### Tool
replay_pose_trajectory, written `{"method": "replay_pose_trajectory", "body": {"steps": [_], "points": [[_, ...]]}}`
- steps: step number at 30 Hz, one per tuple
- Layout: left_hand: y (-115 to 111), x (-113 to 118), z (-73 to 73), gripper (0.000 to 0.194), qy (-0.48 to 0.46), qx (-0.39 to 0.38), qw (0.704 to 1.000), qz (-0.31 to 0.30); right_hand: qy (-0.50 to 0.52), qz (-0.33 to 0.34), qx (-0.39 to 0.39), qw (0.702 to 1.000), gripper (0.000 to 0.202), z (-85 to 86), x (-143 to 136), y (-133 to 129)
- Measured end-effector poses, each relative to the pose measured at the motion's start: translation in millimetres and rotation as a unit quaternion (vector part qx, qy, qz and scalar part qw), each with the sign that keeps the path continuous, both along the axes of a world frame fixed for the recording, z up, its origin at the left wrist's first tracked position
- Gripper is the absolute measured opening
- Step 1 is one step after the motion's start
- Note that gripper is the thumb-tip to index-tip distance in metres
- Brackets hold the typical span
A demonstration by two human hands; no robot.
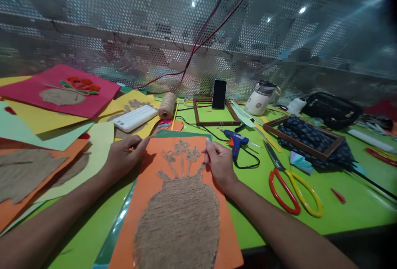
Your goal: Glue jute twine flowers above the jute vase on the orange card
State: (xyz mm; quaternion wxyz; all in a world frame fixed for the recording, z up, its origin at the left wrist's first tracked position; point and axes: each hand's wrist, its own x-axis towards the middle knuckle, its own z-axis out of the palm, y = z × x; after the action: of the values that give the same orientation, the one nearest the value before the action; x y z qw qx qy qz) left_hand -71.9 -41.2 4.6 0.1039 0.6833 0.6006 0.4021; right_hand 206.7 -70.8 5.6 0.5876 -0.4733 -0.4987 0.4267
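An orange sheet [229, 236] lies in front of me on the green table, bearing a brown twine vase [180, 219] with twine flowers [182, 149] above it. At the sheet's upper left edge rests my left hand [125, 155], its fingers curled; whether anything is between them is hidden. My right hand [220, 165] pinches the upper right edge of the sheet between thumb and fingers. Part of a green folder [119, 223] shows beneath the orange sheet.
Right of my hands lie a blue glue gun [237, 140], large scissors [279, 169] and wooden frames [328, 153]. Behind stand a phone [219, 94], a bottle [259, 99] and a twine spool [167, 105]. Coloured sheets [102, 91] and a white power bank [135, 118] are at left.
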Motion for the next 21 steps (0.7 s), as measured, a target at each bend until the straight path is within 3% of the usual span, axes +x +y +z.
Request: {"method": "replay_pose_trajectory", "body": {"steps": [8, 16, 21], "points": [[-4, 7, 4.6, 0.041, -0.015, 0.007, 0.999, -0.044, 0.024, -0.048, -0.002, 0.999, 0.049, -2.9, 14, 18], [-13, 19, 15.3, 0.040, -0.055, 0.007, 0.998, -0.042, -0.023, -0.040, 0.028, 0.999, 0.050, -4.5, 9, 14], [-27, 33, 21.5, 0.039, -0.099, -0.014, 0.992, -0.080, -0.070, -0.035, 0.031, 0.996, 0.050, -6.1, 8, 11]]}}
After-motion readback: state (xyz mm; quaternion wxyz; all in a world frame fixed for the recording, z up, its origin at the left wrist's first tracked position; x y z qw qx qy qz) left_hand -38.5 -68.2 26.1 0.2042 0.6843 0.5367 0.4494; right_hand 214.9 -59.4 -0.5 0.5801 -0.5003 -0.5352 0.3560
